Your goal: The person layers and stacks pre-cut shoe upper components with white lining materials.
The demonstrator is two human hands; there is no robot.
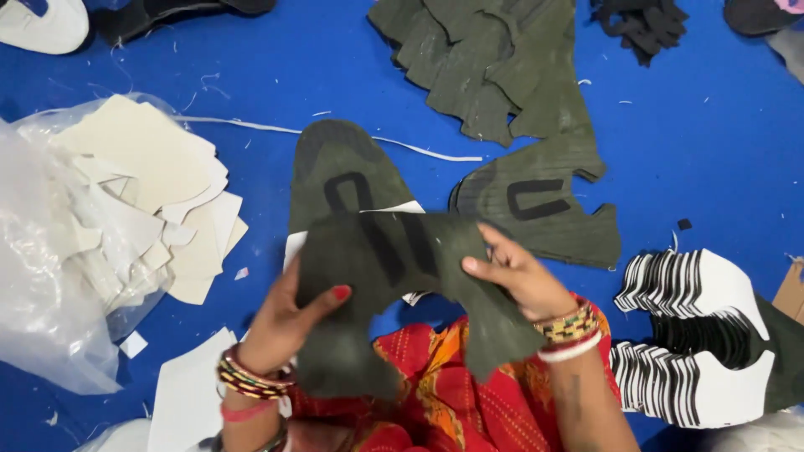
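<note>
Nearest the camera, red and orange patterned cloth (444, 393) covers the person's lap. Above it both hands hold up a dark green fabric shoe-upper piece (394, 276). The left hand (289, 322) is closed on its left edge, thumb pressed on the front. The right hand (523, 276) pinches the right side, its fingers partly curled. Behind the piece lie two matching green cut pieces (536, 209) on the blue surface (712, 142). A stack of pale card pieces (159, 192), seemingly spilling from a clear plastic bag (42, 276), sits left; black-and-white striped stacks (695, 335) sit right.
</note>
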